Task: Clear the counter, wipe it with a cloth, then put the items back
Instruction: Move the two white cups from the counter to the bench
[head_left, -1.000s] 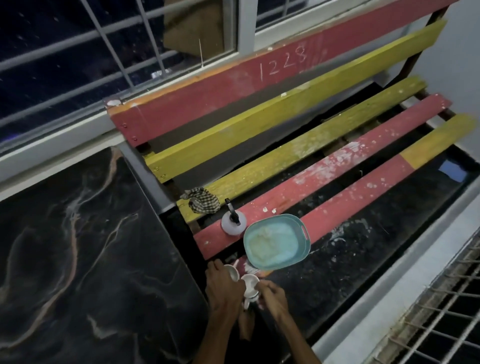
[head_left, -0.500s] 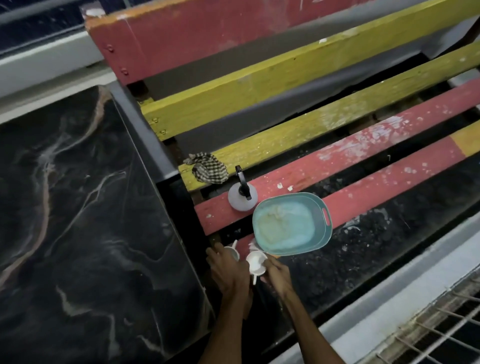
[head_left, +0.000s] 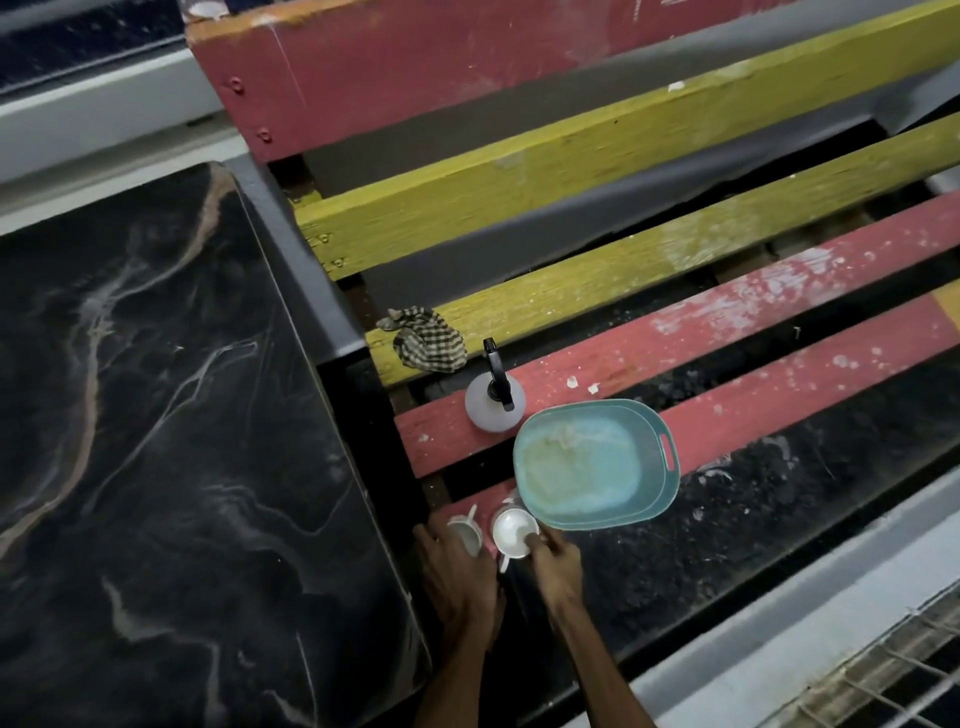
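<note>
White cups (head_left: 514, 530) in both hands

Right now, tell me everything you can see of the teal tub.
The tub is a shallow oval basin, plastic by its look, teal with a slot handle cut in its right rim. It sits upright across the front red slats of the bench, its near edge past the last slat. The inside looks pale and cloudy; residue or liquid, I cannot tell. A white cup overlaps its near-left rim.

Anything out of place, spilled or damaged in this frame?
Nothing spilled. The teal basin overhangs the gap between bench slats, its inside stained. Paint on the red slats is flaking. The checked cloth lies crumpled at a yellow slat's end.
</note>
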